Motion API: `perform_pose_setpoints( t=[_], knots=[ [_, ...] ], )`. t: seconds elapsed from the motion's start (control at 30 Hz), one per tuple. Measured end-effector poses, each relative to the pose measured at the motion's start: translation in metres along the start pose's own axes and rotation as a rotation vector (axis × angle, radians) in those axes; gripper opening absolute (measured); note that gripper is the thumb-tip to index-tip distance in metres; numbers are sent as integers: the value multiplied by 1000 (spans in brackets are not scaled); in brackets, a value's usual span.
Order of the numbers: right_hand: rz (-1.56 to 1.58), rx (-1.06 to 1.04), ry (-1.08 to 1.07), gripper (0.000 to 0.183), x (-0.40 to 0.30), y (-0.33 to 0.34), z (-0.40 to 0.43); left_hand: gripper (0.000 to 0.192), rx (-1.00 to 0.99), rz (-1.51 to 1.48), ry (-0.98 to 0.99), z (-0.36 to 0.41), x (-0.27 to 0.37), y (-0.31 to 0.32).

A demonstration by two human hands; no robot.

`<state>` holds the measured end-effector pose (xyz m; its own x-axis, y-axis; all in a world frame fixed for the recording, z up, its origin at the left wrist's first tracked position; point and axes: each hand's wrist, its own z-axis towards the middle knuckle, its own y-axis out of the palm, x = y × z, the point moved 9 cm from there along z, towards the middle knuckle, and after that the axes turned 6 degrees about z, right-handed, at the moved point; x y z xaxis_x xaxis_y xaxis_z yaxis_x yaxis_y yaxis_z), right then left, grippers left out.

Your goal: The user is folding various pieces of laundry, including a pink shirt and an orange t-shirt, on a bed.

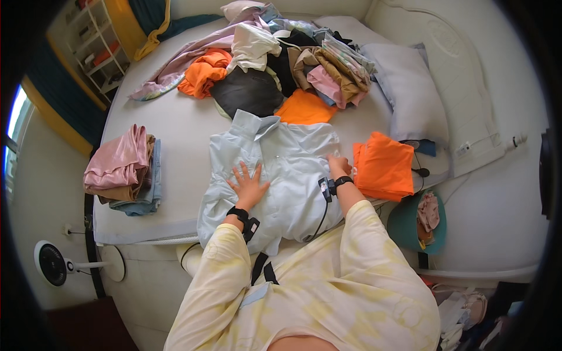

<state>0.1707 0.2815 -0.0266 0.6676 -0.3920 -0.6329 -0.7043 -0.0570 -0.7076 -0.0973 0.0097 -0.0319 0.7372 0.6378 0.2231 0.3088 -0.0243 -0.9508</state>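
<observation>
A pale blue collared shirt (281, 175) lies spread on the bed before me, its collar pointing away and its hem hanging towards my lap. My left hand (248, 186) rests flat on the shirt's front with the fingers spread. At the shirt's right edge, my right hand (339, 166) has its fingers curled by the fabric; whether they pinch it is hard to tell. Just right of that hand sits a folded stack of orange garments (383, 166). Both wrists wear black straps with small devices.
Folded clothes topped by pink satin (118, 162) stand on the bed's left side. Beyond the shirt lies a heap with a white garment (252, 46), dark cloth (248, 92) and orange cloth (307, 106). Pillows (406, 87), a teal bin (395, 223) and a white fan (52, 263) surround the work area.
</observation>
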Motion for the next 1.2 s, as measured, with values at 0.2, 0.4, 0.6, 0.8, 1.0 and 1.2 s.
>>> perform_pose_setpoints(
  t=[0.2,0.4,0.6,0.8,1.0,1.2],
  knots=[
    [-177,-149,-2,63,7,14,31,81,-107,-48,-21,4,5,3],
    [520,-2,-458,26,-50,16,0,82,-163,-60,-43,3,-3,11],
    [-137,-395,-1341,42,-62,61,-116,82,-135,-64,0,11,19,5],
    [-160,-449,-1186,52,-65,66,-145,81,-120,-40,-25,2,2,5],
    [-159,-79,-1304,60,-102,70,-111,57,110,-441,-98,28,-19,-50],
    [-502,-290,-1267,67,-96,129,-117,53,425,106,-20,48,-74,-51]
  ],
)
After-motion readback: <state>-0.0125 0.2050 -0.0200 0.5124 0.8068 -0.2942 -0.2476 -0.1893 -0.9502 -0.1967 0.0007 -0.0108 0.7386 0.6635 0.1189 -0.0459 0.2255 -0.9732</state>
